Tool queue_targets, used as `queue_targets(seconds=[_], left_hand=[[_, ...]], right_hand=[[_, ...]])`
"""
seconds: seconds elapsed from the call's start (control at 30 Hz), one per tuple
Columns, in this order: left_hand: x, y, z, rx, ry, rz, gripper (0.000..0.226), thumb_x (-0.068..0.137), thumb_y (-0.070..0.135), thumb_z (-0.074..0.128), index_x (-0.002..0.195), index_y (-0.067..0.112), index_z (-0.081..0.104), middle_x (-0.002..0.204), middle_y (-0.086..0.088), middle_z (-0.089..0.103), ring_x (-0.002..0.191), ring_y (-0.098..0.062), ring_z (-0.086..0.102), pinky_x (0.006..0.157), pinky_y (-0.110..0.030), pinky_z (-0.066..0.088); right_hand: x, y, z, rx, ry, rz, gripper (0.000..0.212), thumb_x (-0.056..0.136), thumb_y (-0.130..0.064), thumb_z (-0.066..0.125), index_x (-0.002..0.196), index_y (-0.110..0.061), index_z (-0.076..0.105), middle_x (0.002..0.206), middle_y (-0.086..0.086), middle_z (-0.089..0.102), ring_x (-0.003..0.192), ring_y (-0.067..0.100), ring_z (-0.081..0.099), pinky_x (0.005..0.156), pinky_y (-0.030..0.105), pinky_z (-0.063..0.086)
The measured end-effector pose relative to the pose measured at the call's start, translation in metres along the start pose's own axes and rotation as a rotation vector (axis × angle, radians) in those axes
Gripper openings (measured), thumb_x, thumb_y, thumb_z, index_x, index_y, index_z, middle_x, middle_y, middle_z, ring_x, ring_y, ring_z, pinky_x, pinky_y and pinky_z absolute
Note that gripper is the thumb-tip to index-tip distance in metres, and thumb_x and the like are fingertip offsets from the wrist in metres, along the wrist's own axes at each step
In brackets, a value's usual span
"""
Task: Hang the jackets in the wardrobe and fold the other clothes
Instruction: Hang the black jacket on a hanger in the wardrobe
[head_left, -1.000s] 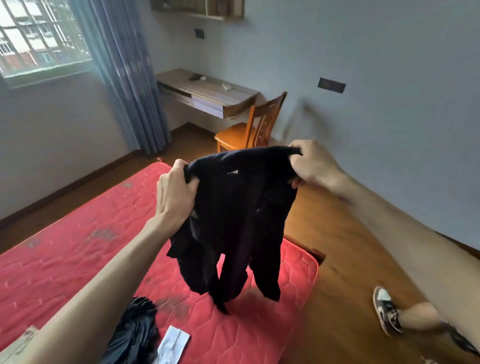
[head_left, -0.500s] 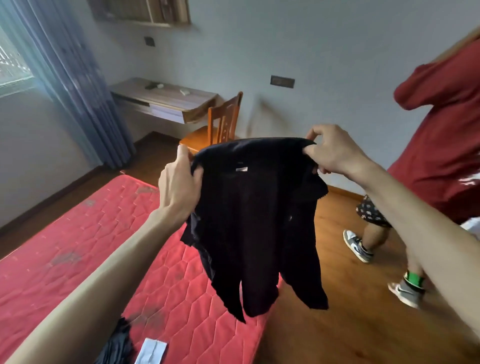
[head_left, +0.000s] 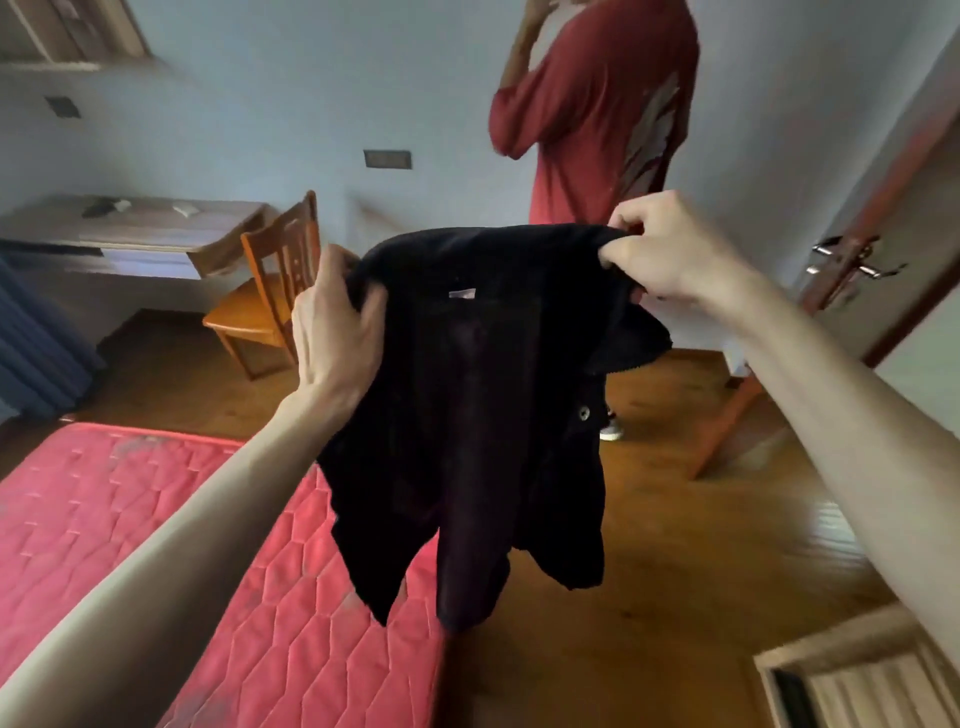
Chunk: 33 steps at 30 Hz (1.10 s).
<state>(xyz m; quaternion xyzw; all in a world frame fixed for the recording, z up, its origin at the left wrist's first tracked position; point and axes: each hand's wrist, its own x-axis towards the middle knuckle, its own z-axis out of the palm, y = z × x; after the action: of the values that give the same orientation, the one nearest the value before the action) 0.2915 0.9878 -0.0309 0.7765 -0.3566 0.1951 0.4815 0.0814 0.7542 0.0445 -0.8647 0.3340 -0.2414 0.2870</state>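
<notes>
The black jacket (head_left: 467, 405) hangs in the air over the red mattress (head_left: 156, 519) edge, held up by its shoulders. The left hand (head_left: 337, 332) grips one shoulder with fingers curled round the cloth; the right hand (head_left: 670, 249) pinches the other. Beyond stands a person in a red shirt (head_left: 597, 114).

Mattress (head_left: 156, 519) left, chair (head_left: 270, 296) behind, door (head_left: 893, 234) right
</notes>
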Motion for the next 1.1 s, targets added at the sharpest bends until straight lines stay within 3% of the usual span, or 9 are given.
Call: queue_targets(seconds=[0.2, 0.37, 0.43, 0.5, 0.57, 0.67, 0.77, 0.97, 1.1], left_hand=[[-0.019, 0.063, 0.061, -0.064, -0.105, 0.067, 0.008, 0.097, 0.022, 0.058, 0.100, 0.017, 0.053, 0.088, 0.002, 0.066, 0.080, -0.026, 0.065, 0.071, -0.034, 0.044], [-0.033, 0.114, 0.112, -0.144, -0.170, 0.113, 0.012, 0.092, 0.028, 0.058, 0.099, 0.018, 0.055, 0.080, 0.005, 0.064, 0.080, -0.032, 0.065, 0.069, -0.039, 0.044], [-0.038, 0.134, 0.133, -0.190, -0.201, 0.140, 0.012, 0.091, 0.029, 0.057, 0.096, 0.019, 0.053, 0.074, 0.008, 0.062, 0.073, -0.021, 0.063, 0.067, -0.036, 0.045], [-0.044, 0.154, 0.152, -0.240, -0.232, 0.163, 0.010, 0.090, 0.028, 0.058, 0.092, 0.022, 0.051, 0.066, 0.015, 0.058, 0.064, -0.002, 0.059, 0.059, -0.021, 0.037], [-0.050, 0.172, 0.171, -0.283, -0.275, 0.158, 0.011, 0.089, 0.031, 0.058, 0.091, 0.023, 0.050, 0.064, 0.017, 0.057, 0.062, 0.004, 0.057, 0.058, -0.019, 0.035], [-0.057, 0.199, 0.202, -0.340, -0.380, 0.173, 0.011, 0.088, 0.035, 0.056, 0.092, 0.026, 0.051, 0.068, 0.017, 0.061, 0.065, -0.001, 0.059, 0.063, -0.033, 0.043], [-0.065, 0.226, 0.232, -0.416, -0.492, 0.242, 0.010, 0.088, 0.033, 0.056, 0.093, 0.026, 0.052, 0.072, 0.011, 0.065, 0.070, -0.023, 0.064, 0.068, -0.043, 0.054], [-0.082, 0.286, 0.288, -0.572, -0.643, 0.429, 0.012, 0.087, 0.033, 0.055, 0.096, 0.025, 0.052, 0.076, 0.008, 0.065, 0.069, -0.025, 0.061, 0.064, -0.035, 0.043], [-0.093, 0.326, 0.313, -0.675, -0.730, 0.549, 0.014, 0.089, 0.030, 0.056, 0.100, 0.022, 0.054, 0.082, 0.002, 0.069, 0.072, -0.030, 0.064, 0.067, -0.038, 0.050]], right_hand=[[-0.039, 0.070, -0.064, -0.002, 0.026, 0.114, 0.002, 0.072, -0.017, 0.063, 0.071, -0.016, 0.064, 0.045, -0.005, 0.055, 0.037, 0.014, 0.060, 0.033, 0.020, 0.033], [-0.077, 0.116, -0.115, -0.030, 0.093, 0.221, 0.001, 0.072, -0.015, 0.063, 0.072, -0.014, 0.063, 0.044, -0.006, 0.052, 0.036, 0.012, 0.056, 0.039, 0.023, 0.035], [-0.092, 0.131, -0.136, -0.044, 0.144, 0.263, 0.003, 0.072, -0.016, 0.063, 0.073, -0.013, 0.064, 0.044, -0.007, 0.051, 0.034, 0.011, 0.053, 0.041, 0.023, 0.034], [-0.107, 0.143, -0.155, -0.051, 0.196, 0.310, 0.007, 0.071, -0.017, 0.063, 0.074, -0.010, 0.064, 0.049, -0.005, 0.053, 0.036, 0.013, 0.056, 0.040, 0.023, 0.037], [-0.123, 0.153, -0.172, -0.048, 0.239, 0.355, 0.009, 0.070, -0.017, 0.062, 0.073, -0.009, 0.063, 0.054, -0.003, 0.053, 0.038, 0.015, 0.059, 0.035, 0.020, 0.035], [-0.147, 0.169, -0.196, -0.075, 0.291, 0.453, 0.009, 0.067, -0.019, 0.059, 0.072, -0.013, 0.063, 0.046, -0.003, 0.056, 0.040, 0.016, 0.062, 0.035, 0.022, 0.034], [-0.173, 0.184, -0.216, -0.102, 0.378, 0.567, 0.010, 0.067, -0.020, 0.061, 0.074, -0.016, 0.067, 0.044, -0.005, 0.058, 0.041, 0.017, 0.063, 0.038, 0.021, 0.033], [-0.233, 0.189, -0.246, -0.174, 0.543, 0.769, 0.012, 0.071, -0.023, 0.060, 0.078, -0.019, 0.069, 0.049, -0.006, 0.064, 0.044, 0.016, 0.067, 0.041, 0.023, 0.041], [-0.267, 0.184, -0.260, -0.218, 0.660, 0.879, 0.009, 0.079, -0.021, 0.063, 0.081, -0.022, 0.072, 0.053, -0.009, 0.068, 0.048, 0.015, 0.070, 0.044, 0.024, 0.047]])
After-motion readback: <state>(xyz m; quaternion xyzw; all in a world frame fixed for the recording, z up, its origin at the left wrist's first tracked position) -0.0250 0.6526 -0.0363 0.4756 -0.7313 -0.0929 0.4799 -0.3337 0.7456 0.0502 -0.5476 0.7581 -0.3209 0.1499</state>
